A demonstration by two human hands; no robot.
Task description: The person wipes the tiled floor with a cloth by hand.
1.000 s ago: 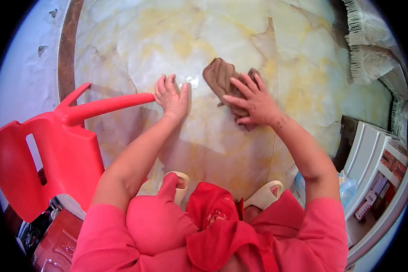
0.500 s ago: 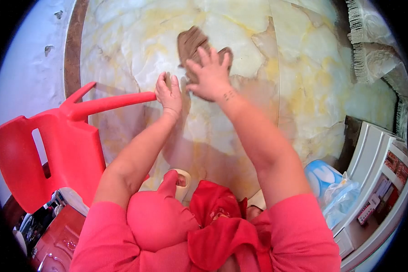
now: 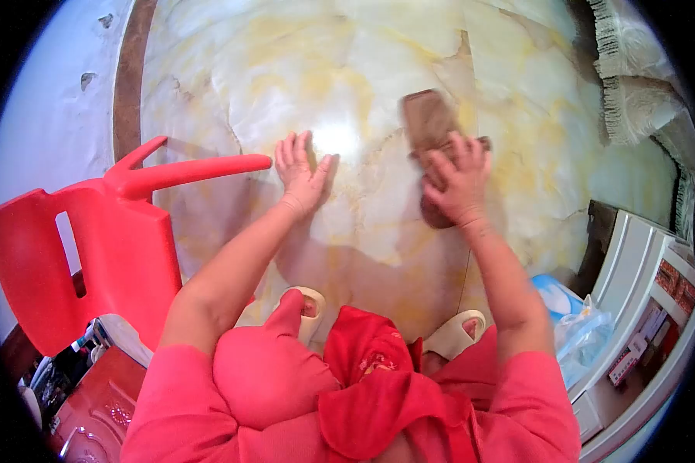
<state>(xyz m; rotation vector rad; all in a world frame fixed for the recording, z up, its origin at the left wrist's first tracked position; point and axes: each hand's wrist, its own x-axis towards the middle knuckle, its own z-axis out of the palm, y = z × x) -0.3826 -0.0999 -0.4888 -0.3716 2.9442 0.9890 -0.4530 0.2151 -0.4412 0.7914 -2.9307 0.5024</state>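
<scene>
A crumpled brown cloth [image 3: 428, 119] lies on the marbled floor [image 3: 347, 208], right of centre. My right hand [image 3: 462, 179] presses down on the cloth's lower right part, its fingers over the fabric; the cloth shows above and to the left of the hand. To the left, my left hand [image 3: 302, 174] rests against the floor with its fingers apart and nothing in it. Its fingertips are close to the end of a red plastic chair's leg [image 3: 208, 170].
The red chair [image 3: 131, 255] lies at the left beside a pale wall [image 3: 46, 139]. At the right are a white shelf unit [image 3: 622, 293], a plastic bag [image 3: 583, 339] and fringed fabric [image 3: 633, 108]. Pale slippers [image 3: 454, 336] are on my feet.
Over the last second, my right hand and the cloth went up and left, then back to the right. My left hand has shifted slightly right, and its fingers have spread since half a second ago.
</scene>
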